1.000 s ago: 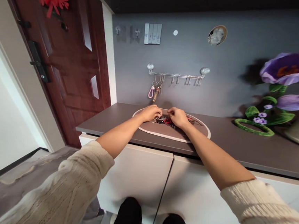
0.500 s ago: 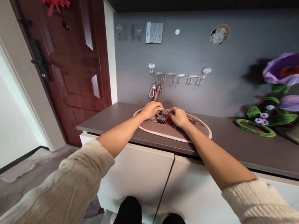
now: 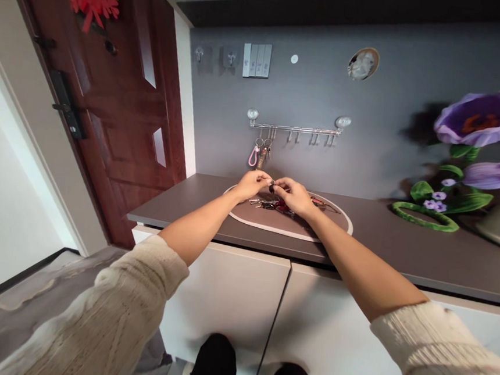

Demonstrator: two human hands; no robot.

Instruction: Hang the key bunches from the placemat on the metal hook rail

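Note:
Over an oval brown mat with a pale rim (image 3: 287, 231), my two hands meet at the fingertips. My left hand (image 3: 252, 185) pinches a dark-headed key (image 3: 271, 188) with a small ring at its top. From the other side, the thumb and fingers of my right hand (image 3: 293, 195) close on the same key and ring, partly covering them. Just below my hands lies a loose pile of keys (image 3: 268, 205), some silver, some black-headed, with red pieces among them. A reddish strap-like item (image 3: 325, 204) lies right of my right hand.
On the grey wall, a clear hook rail (image 3: 296, 129) holds hanging keys with a pink loop (image 3: 253, 156) and a brown lettered strap (image 3: 262, 158). Purple plush flowers (image 3: 483, 117) stand at right on the dark countertop (image 3: 372, 239). A red-brown door (image 3: 121, 100) is at left.
My right hand has moved left and its fingertips have come together with my left hand's at the key. The left hand has stayed nearly in place, with the key raised slightly.

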